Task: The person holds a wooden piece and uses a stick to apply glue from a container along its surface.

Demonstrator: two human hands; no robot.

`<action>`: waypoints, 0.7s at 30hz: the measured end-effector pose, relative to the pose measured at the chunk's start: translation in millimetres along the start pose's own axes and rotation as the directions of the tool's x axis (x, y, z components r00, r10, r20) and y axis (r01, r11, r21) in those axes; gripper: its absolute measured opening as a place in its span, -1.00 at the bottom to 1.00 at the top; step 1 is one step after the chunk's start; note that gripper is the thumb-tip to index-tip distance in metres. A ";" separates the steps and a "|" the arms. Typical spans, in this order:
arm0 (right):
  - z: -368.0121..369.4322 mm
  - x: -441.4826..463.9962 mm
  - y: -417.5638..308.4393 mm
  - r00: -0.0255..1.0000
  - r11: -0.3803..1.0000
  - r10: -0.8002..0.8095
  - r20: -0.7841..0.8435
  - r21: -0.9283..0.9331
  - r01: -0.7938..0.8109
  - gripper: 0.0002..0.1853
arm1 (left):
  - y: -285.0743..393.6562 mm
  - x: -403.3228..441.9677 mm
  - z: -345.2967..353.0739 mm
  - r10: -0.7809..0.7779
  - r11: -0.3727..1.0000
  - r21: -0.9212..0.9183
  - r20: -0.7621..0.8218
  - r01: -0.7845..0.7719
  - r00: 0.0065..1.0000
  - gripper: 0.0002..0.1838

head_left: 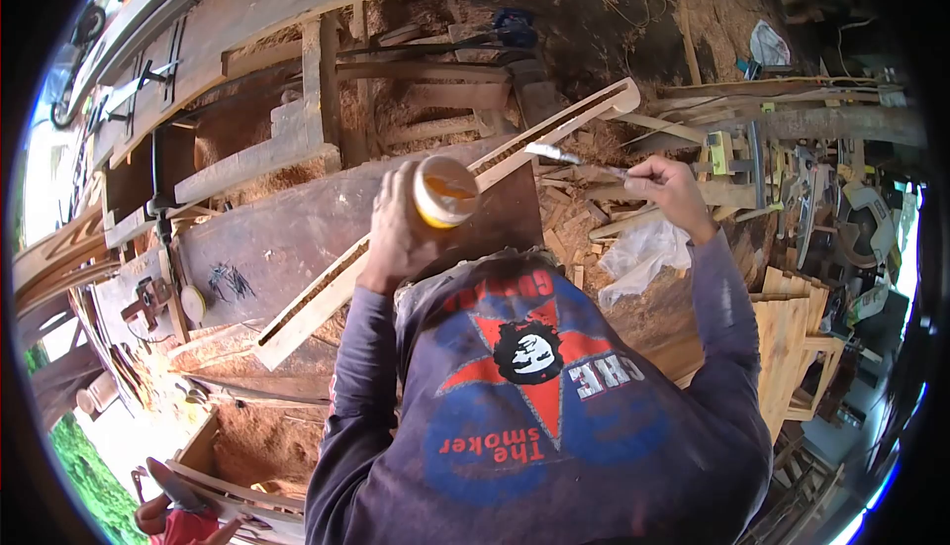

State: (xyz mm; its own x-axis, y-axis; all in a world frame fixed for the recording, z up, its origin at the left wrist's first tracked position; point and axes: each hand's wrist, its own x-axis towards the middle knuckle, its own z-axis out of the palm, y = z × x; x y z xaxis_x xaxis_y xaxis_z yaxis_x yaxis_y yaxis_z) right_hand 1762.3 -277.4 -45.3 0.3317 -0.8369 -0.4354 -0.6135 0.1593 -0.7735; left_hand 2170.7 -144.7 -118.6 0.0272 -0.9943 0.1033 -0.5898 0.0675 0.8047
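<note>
I see the left hand (396,233) clasped round a tub (445,194), blocking the grooved strip (315,320)'s middle. The right hand (668,192) grips a brush (554,153), near plastic sheeting (646,256) and offcuts (568,230).

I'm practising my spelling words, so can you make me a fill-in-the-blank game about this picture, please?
1. The tool in the person's right hand is a ____.
2. The hand that holds the tub is the ____ one.
3. The long grooved piece is made of ____.
4. The big star on the shirt is coloured ____.

Missing words: brush; left; wood; red.
</note>
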 end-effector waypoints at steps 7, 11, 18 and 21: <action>-59.8 83.0 48.4 0.985 0.815 -0.165 -0.057 -0.570 0.103 -0.77 | -29.3 -88.4 -35.2 -0.257 0.959 0.074 -0.191 0.275 0.947 0.05; -97.3 122.7 61.2 0.984 0.749 -0.177 -0.007 -0.650 0.130 -0.77 | -28.3 -128.6 -51.1 -0.393 0.905 0.059 -0.263 0.422 0.881 -0.04; -128.2 170.2 72.8 0.989 0.654 -0.140 0.052 -0.745 0.132 -0.77 | -13.7 -158.6 -44.8 -0.528 0.840 -0.052 -0.303 0.540 0.793 0.00; -139.9 188.2 80.6 0.989 0.609 -0.140 0.053 -0.783 0.128 -0.77 | -5.8 -159.0 -35.8 -0.516 0.840 -0.015 -0.328 0.542 0.791 -0.01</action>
State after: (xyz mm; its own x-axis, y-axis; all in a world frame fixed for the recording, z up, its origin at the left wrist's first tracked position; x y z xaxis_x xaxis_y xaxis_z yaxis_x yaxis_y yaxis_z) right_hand 1675.0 -495.3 -125.2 0.4515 -0.8220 -0.3470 -0.8922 -0.4201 -0.1656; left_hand 2198.7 16.0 -118.8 0.5905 -0.7945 -0.1417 -0.4688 -0.4806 0.7411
